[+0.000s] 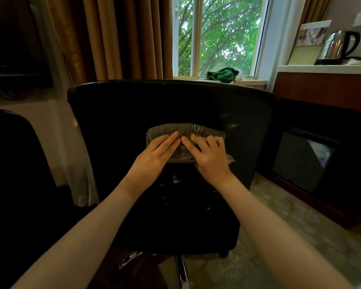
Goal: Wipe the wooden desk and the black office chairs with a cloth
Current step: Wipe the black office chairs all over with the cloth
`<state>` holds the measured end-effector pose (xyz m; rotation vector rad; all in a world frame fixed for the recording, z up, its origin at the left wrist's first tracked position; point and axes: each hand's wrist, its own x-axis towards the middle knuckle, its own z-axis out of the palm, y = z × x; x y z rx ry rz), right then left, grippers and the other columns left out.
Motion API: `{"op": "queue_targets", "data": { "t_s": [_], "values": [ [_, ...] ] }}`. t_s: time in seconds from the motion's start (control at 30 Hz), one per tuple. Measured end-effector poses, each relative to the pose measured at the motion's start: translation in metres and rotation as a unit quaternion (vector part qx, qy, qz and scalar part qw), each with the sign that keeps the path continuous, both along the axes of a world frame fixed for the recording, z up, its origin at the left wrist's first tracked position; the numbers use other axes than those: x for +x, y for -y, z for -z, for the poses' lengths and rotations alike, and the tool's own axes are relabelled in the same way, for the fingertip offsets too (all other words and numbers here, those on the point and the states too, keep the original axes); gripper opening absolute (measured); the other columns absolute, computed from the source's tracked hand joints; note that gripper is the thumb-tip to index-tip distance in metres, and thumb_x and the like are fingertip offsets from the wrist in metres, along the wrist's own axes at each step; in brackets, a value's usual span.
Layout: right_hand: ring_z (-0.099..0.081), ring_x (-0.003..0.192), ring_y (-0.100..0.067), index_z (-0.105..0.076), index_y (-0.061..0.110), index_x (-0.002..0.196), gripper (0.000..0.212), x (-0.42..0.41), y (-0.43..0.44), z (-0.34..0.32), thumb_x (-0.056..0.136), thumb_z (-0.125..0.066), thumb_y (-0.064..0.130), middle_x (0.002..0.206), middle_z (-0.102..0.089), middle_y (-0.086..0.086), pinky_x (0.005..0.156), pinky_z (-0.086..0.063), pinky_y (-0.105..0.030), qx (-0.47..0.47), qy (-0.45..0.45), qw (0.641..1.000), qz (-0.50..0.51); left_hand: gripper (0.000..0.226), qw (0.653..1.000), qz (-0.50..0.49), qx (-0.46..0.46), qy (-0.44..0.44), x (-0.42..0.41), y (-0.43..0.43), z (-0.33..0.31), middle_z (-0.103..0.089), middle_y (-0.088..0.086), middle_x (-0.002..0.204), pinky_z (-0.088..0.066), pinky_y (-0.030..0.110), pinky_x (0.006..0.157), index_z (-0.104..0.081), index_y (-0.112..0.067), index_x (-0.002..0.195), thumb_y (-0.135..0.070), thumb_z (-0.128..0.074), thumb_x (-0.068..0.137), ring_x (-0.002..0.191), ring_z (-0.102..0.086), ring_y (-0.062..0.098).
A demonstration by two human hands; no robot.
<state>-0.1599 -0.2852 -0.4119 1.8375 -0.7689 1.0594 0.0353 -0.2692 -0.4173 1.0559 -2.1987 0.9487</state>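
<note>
A black office chair [117, 113] faces me, its backrest upright and its worn seat below. A folded grey cloth [169, 129] with a few pale stripes lies flat against the lower backrest. My left hand [154, 155] presses on the cloth's left half with straight fingers. My right hand [211, 155] presses on its right half, fingers mostly straight and slightly bent at the tips. The two index fingers nearly meet in the middle. The wooden desk [325, 90] stands at the right.
A second black chair [15, 163] is at the left edge. A green cloth [222, 75] lies on the windowsill behind the chair. A steel kettle [338, 47] sits on the desk's white top, with a dark mini fridge [300, 161] below. Curtains hang at the left.
</note>
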Motion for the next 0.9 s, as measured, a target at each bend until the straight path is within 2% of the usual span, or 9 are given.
{"op": "queue_targets", "data": {
  "t_s": [0.17, 0.3, 0.43, 0.5, 0.57, 0.67, 0.73, 0.8, 0.9],
  "values": [
    [-0.041, 0.08, -0.024, -0.065, 0.01, 0.116, 0.043, 0.002, 0.001, 0.037, 0.077, -0.048, 0.008, 0.103, -0.068, -0.012, 0.07, -0.028, -0.035, 0.053, 0.015, 0.998, -0.002, 0.083, 0.999, 0.019, -0.007, 0.026, 0.004, 0.008, 0.029, -0.03, 0.007, 0.144, -0.044, 0.036, 0.1, -0.03, -0.008, 0.139, 0.0, -0.076, 0.07, 0.119, -0.038, 0.026],
    [-0.041, 0.081, -0.022, -0.065, 0.012, 0.115, 0.046, 0.007, -0.006, 0.057, 0.075, -0.044, 0.01, 0.101, -0.068, -0.01, 0.069, -0.03, -0.034, 0.111, 0.029, 0.993, -0.002, 0.082, 0.999, -0.023, -0.003, 0.027, -0.001, 0.003, 0.056, -0.044, 0.01, 0.141, -0.028, 0.037, 0.104, -0.035, -0.007, 0.135, -0.029, -0.077, 0.068, 0.121, -0.038, 0.025],
    [-0.039, 0.091, -0.018, -0.066, 0.016, 0.118, 0.058, 0.015, -0.022, 0.053, 0.062, -0.06, 0.002, 0.101, -0.064, -0.005, 0.076, -0.044, -0.038, 0.288, 0.139, 0.947, -0.033, 0.078, 0.999, -0.033, -0.006, -0.028, -0.017, 0.003, 0.055, -0.065, 0.01, 0.117, -0.044, 0.036, 0.093, -0.046, -0.01, 0.115, -0.022, -0.088, 0.051, 0.108, -0.045, 0.023],
    [-0.04, 0.102, -0.02, -0.056, 0.017, 0.131, 0.061, 0.011, -0.031, 0.044, 0.073, -0.06, -0.002, 0.111, -0.058, -0.005, 0.088, -0.043, -0.042, 0.395, 0.125, 0.909, -0.048, 0.071, 1.0, -0.003, -0.02, -0.016, -0.018, 0.002, 0.044, -0.069, 0.008, 0.103, -0.047, 0.033, 0.083, -0.047, -0.012, 0.104, -0.015, -0.089, 0.047, 0.097, -0.055, 0.024],
    [-0.039, 0.11, -0.023, -0.046, 0.018, 0.139, 0.059, 0.005, -0.033, 0.036, 0.082, -0.057, 0.002, 0.12, -0.051, -0.004, 0.097, -0.035, -0.038, 0.428, 0.086, 0.899, -0.03, 0.074, 1.0, 0.011, -0.003, 0.009, -0.017, -0.004, 0.031, -0.07, 0.006, 0.096, -0.054, 0.03, 0.072, -0.046, -0.014, 0.102, -0.017, -0.09, 0.043, 0.087, -0.066, 0.024],
    [-0.043, 0.099, -0.024, -0.057, 0.011, 0.129, 0.056, 0.0, -0.041, 0.015, 0.074, -0.065, 0.006, 0.11, -0.058, -0.008, 0.082, -0.046, -0.045, 0.343, 0.068, 0.936, -0.03, 0.072, 1.0, 0.014, 0.027, 0.002, -0.02, -0.015, 0.003, -0.067, 0.005, 0.091, -0.056, 0.03, 0.065, -0.045, -0.015, 0.102, -0.016, -0.088, 0.044, 0.08, -0.067, 0.025],
    [-0.041, 0.087, -0.023, -0.065, 0.008, 0.116, 0.053, -0.006, -0.044, 0.001, 0.063, -0.068, 0.009, 0.097, -0.063, -0.01, 0.068, -0.047, -0.04, 0.243, 0.1, 0.964, -0.031, 0.051, 0.999, 0.035, 0.012, -0.004, -0.028, -0.022, -0.025, -0.066, 0.01, 0.098, -0.057, 0.036, 0.07, -0.045, -0.013, 0.106, -0.011, -0.072, 0.063, 0.084, -0.065, 0.03],
    [-0.041, 0.085, -0.025, -0.067, 0.008, 0.114, 0.047, -0.016, -0.048, -0.021, 0.067, -0.064, 0.012, 0.096, -0.065, -0.012, 0.068, -0.037, -0.036, 0.139, 0.106, 0.985, -0.002, 0.036, 0.997, 0.076, -0.009, -0.021, -0.038, -0.03, -0.056, -0.064, 0.014, 0.108, -0.055, 0.04, 0.075, -0.05, -0.009, 0.11, -0.011, -0.049, 0.074, 0.09, -0.063, 0.036],
    [-0.043, 0.088, -0.028, -0.065, 0.009, 0.118, 0.044, -0.036, -0.053, -0.056, 0.075, -0.06, 0.014, 0.103, -0.066, -0.013, 0.071, -0.03, -0.035, 0.007, 0.098, 0.994, 0.041, 0.036, 0.991, 0.108, -0.076, -0.034, -0.059, -0.035, -0.096, -0.063, 0.018, 0.112, -0.055, 0.041, 0.077, -0.056, -0.005, 0.11, -0.01, -0.047, 0.075, 0.092, -0.061, 0.037]
  ]
}}
